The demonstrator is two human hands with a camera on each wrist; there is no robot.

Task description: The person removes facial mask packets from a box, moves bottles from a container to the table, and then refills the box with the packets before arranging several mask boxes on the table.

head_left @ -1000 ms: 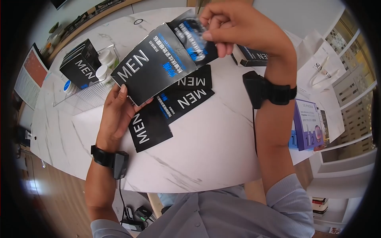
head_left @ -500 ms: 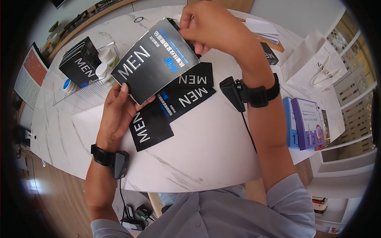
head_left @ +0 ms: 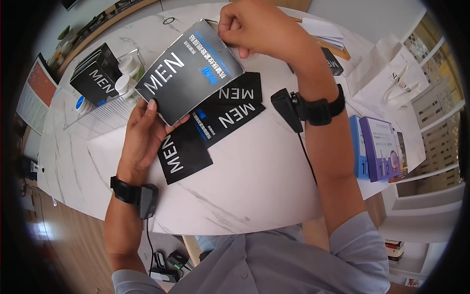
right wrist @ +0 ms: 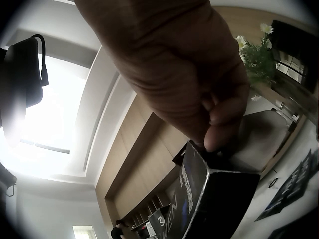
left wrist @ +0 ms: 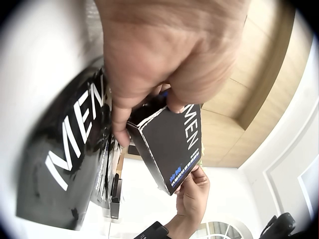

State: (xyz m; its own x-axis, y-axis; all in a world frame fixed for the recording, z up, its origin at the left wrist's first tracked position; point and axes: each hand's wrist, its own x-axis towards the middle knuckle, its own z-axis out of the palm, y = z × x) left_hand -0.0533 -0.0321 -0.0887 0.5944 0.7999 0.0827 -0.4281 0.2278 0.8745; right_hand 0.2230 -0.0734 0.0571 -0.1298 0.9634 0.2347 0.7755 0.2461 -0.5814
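Observation:
A black and silver MEN box [head_left: 196, 73] is held tilted above the table. My left hand [head_left: 144, 130] grips its near end, thumb on the printed face and fingers underneath. At the far end, my right hand [head_left: 254, 29] has its fingers curled against the box's edge. In the right wrist view those fingertips meet the box's top corner. The left wrist view shows the box [left wrist: 167, 144] between both hands; whatever is inside it is hidden. Beneath it several flat black MEN sachets [head_left: 186, 159] lie overlapping on the marble-patterned table [head_left: 264, 186].
Left of the box, a clear ribbed tray [head_left: 100, 117] holds more black MEN boxes [head_left: 95, 81] and white-lidded jars [head_left: 126, 83]. To the right are a purple box [head_left: 379, 147], a white paper bag [head_left: 387, 73], another MEN box [head_left: 332, 61] and papers [head_left: 323, 34].
A second ago my right hand held a shiny black packet at the box's far end; that packet is now out of sight. The right hand has moved left, close against the box.

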